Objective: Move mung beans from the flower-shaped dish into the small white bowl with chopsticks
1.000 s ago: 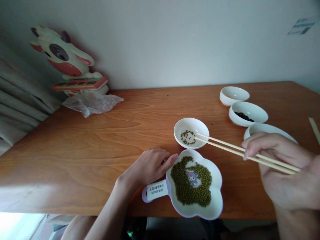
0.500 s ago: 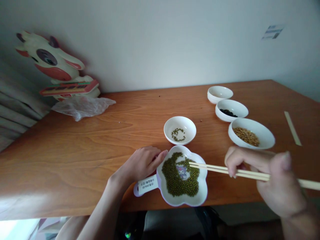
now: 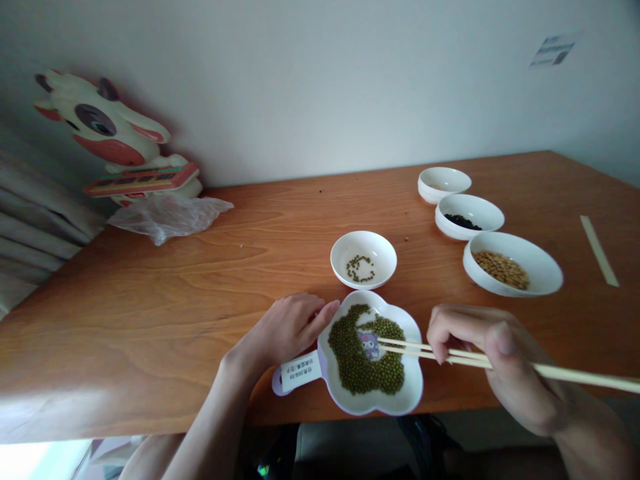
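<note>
A white flower-shaped dish with a labelled lilac handle lies near the table's front edge, holding many green mung beans around a cartoon print. My left hand is closed at its upper left rim, the thumb along the edge and the other fingertips partly hidden. In my right hand is a pair of wooden chopsticks. Their tips are slightly apart over the print beside the beans; I cannot make out a bean between them. Just behind the dish stands a white bowl with a scattering of mung beans.
To the right stand a bowl of tan beans, a bowl of black beans and another white bowl. A pale strip lies farther right. At back left are a cow-shaped toy keyboard and a clear plastic bag.
My right hand and the chopsticks have shifted left, and the tips have moved down from the upper right beans to the print and spread slightly. My left hand stays at the rim.
</note>
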`<control>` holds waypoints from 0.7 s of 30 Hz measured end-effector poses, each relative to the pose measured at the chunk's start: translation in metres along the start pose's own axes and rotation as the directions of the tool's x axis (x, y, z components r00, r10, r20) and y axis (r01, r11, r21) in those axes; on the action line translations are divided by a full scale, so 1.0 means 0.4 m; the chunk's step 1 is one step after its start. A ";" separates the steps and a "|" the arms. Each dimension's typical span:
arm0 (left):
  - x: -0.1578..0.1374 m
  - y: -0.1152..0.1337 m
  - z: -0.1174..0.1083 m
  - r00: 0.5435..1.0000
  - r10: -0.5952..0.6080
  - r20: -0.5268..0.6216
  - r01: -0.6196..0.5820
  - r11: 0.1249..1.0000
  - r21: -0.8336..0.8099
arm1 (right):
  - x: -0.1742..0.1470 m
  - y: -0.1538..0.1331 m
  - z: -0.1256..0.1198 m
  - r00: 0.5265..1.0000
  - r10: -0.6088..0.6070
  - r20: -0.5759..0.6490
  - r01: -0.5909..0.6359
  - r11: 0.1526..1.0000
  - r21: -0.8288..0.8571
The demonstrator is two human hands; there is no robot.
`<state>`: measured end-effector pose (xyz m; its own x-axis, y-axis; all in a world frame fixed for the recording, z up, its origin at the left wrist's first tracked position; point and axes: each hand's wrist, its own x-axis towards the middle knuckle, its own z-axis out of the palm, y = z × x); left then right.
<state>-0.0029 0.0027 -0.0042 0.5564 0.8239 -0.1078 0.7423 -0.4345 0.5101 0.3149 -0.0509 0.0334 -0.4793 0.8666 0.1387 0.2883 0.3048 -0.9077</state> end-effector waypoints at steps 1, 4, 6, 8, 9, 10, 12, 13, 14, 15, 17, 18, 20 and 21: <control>0.000 0.000 0.000 1.000 0.000 0.002 0.000 1.000 -0.001 | 0.001 0.001 0.001 1.000 -0.008 0.006 0.008 1.000 -0.011; 0.001 0.000 -0.001 1.000 0.000 0.005 0.000 1.000 -0.002 | 0.005 -0.004 0.003 0.999 -0.029 0.017 0.030 0.999 -0.041; 0.001 0.002 -0.001 1.000 0.000 0.000 0.000 1.000 0.005 | 0.007 -0.009 0.004 0.999 -0.040 0.012 0.041 0.998 -0.051; 0.001 0.004 -0.002 1.000 -0.005 -0.006 0.005 1.000 0.006 | 0.007 -0.011 0.006 0.999 -0.051 0.005 0.052 0.997 -0.052; 0.000 0.004 -0.002 1.000 -0.008 -0.007 0.008 1.000 0.004 | 0.006 -0.010 0.007 0.999 -0.055 0.000 0.055 0.997 -0.051; 0.000 0.004 -0.002 1.000 -0.012 -0.007 0.012 1.000 0.002 | 0.005 -0.008 0.008 0.998 -0.059 -0.007 0.059 0.997 -0.049; -0.001 0.003 -0.001 1.000 -0.017 -0.007 0.017 1.000 0.000 | 0.001 -0.002 0.006 0.998 -0.059 -0.016 0.058 0.998 -0.038; -0.001 0.002 -0.001 1.000 -0.016 -0.007 0.016 1.000 0.001 | 0.000 0.001 0.004 0.998 -0.058 -0.021 0.057 0.998 -0.027; -0.001 0.002 -0.001 1.000 -0.016 -0.006 0.016 1.000 0.002 | 0.000 0.002 0.000 0.998 -0.054 -0.030 0.054 0.998 -0.014; -0.001 0.001 0.000 1.000 -0.015 -0.005 0.015 1.000 0.002 | 0.001 0.002 -0.004 0.998 -0.050 -0.049 0.050 0.999 -0.005; -0.001 0.000 0.000 1.000 -0.015 -0.005 0.015 1.000 0.004 | 0.009 -0.004 -0.013 0.992 -0.052 -0.115 0.052 0.999 -0.004; -0.001 0.001 -0.001 1.000 -0.016 -0.006 0.016 1.000 0.006 | 0.018 -0.011 -0.016 0.983 -0.068 -0.172 0.066 0.998 -0.018; 0.000 0.001 -0.002 1.000 -0.014 -0.006 0.014 1.000 0.012 | 0.041 -0.027 -0.017 0.940 -0.105 -0.324 0.092 0.994 -0.056; 0.000 0.001 -0.002 1.000 -0.011 -0.004 0.011 1.000 0.014 | 0.056 -0.035 -0.014 0.905 -0.126 -0.406 0.105 0.992 -0.072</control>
<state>-0.0028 0.0028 -0.0031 0.5469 0.8300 -0.1095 0.7533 -0.4308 0.4970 0.3048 -0.0336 0.0514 -0.1332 0.9066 0.4004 0.2952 0.4220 -0.8572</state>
